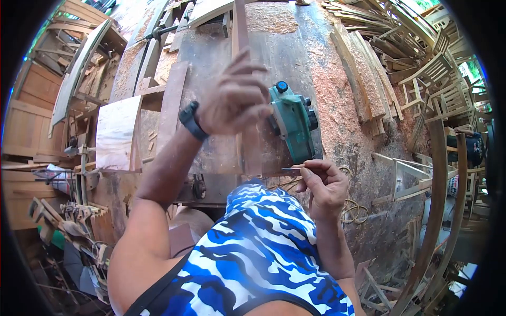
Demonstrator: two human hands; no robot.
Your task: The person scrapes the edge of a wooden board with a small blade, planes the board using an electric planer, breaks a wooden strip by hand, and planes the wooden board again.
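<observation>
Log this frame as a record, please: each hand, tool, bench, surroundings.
left_hand: left hand motion-blurred, open, over the wood strip beside the planer; contact unclear
left_wrist: dark wristwatch
right_hand: right hand pinching a slim pencil-like stick
tool: green electric hand planer, near the bench's right edge
bench: wooden workbench bearing strip and planer
surroundings: shavings to the right; slatted chair frames beyond

Left arm (166,176) reaching forward, elbow bent; left hand (234,100) blurred, fingers parted, loosely curled. Right arm (336,245) closer in; right hand (326,189) nearer the body, thumb and fingertips pinched
</observation>
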